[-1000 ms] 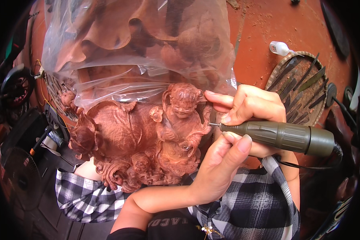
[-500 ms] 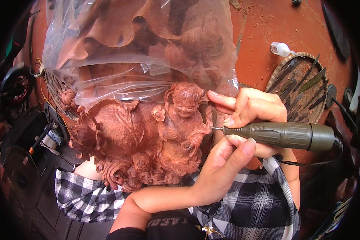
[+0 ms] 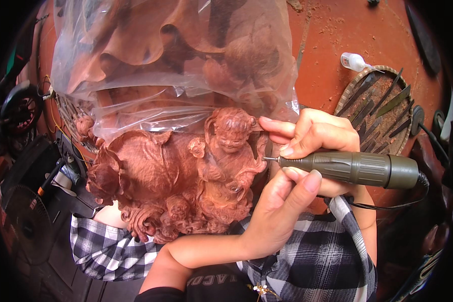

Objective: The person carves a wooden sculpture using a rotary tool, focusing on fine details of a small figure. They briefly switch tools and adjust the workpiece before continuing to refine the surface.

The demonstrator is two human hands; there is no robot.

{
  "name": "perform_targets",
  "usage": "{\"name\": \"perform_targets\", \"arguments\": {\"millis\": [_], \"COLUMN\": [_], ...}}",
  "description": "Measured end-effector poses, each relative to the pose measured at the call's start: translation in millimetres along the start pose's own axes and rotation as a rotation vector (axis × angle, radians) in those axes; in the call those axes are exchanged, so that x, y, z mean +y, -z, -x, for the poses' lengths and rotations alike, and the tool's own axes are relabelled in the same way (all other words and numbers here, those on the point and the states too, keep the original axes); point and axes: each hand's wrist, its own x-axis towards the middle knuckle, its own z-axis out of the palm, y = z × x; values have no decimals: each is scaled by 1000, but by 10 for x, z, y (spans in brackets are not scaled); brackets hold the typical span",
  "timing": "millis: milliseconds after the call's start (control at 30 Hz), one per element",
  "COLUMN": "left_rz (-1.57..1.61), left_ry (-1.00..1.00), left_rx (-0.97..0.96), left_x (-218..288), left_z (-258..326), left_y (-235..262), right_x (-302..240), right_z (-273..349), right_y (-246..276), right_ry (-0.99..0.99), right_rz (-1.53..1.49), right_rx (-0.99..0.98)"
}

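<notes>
One rotary handpiece (image 3: 352,168) is pinched by the right hand (image 3: 324,137) above the half-open left hand (image 3: 277,216); the centre-frame wooden figure carving (image 3: 186,173) could be gouged by a slipping bit (image 3: 270,158).

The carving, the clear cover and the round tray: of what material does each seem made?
Carving: probably wood, reddish-brown, mostly matt, with fine tool marks.
Clear cover: likely thin plastic film, glossy, with creases and bright highlights.
Round tray: apparently woven bamboo or cane, matt, with pale ribbed rim.
</notes>
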Motion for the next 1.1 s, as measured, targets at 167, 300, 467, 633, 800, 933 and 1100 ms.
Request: {"name": "perform_targets", "arguments": {"millis": [167, 300, 467, 633, 800, 933, 1100], "left_rz": [-6, -14, -36, -28, -27, -21, 13], "left_ry": [-36, -40, -21, -70, -29, -55, -55], "left_rx": [11, -10, -36, 7, -29, -22, 4], "left_x": [15, -6, -119, -102, -70, -68, 22], "left_z": [-7, -1, 24, 49, 11, -24, -28], "left_y": [-9, 4, 35, 29, -4, 19, -57], "right_x": [4, 24, -29, 15, -43, 31, -27], "right_z": [-10, -17, 20, 19, 33, 0, -16], "right_y": [-23, -36, -18, -68, -24, -29, -16], "right_ry": [-2, 52, 45, 23, 4, 41, 7], "right_rz": [-5, -10, -11, -67, -33, -46, 3], "right_rx": [5, 6, 31, 5, 38, 24, 32]}}
